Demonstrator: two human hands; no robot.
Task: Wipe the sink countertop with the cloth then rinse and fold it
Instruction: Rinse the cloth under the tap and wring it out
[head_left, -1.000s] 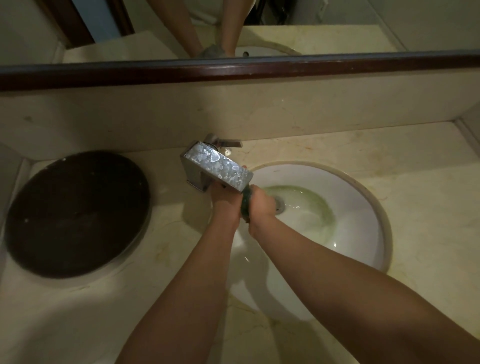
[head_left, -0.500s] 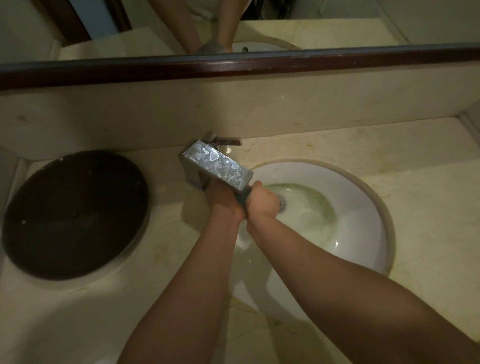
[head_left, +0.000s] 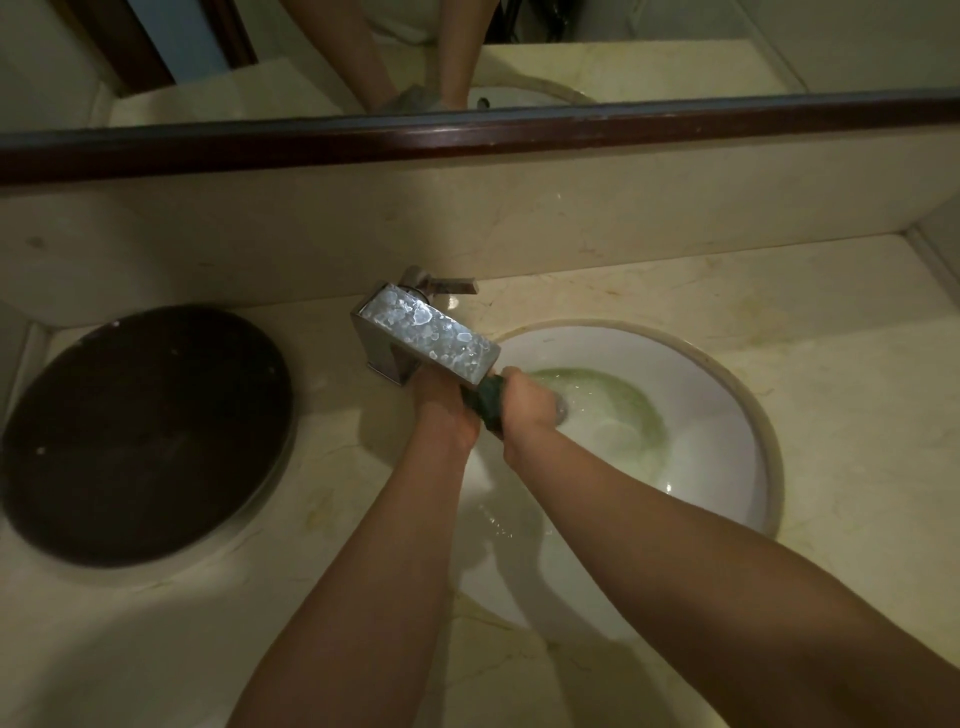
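Both hands are clamped on a dark cloth (head_left: 491, 402) just under the tap (head_left: 431, 332), over the white sink (head_left: 701, 395). The left hand (head_left: 441, 402) grips one end, the right hand (head_left: 527, 402) the other. A dark round lid (head_left: 145, 431) lies on the bench (head_left: 857, 415) to the left.

Dark cloth (head_left: 491, 401), bunched (mostly hidden), under the faucet (head_left: 431, 332) over the sink (head_left: 727, 415).
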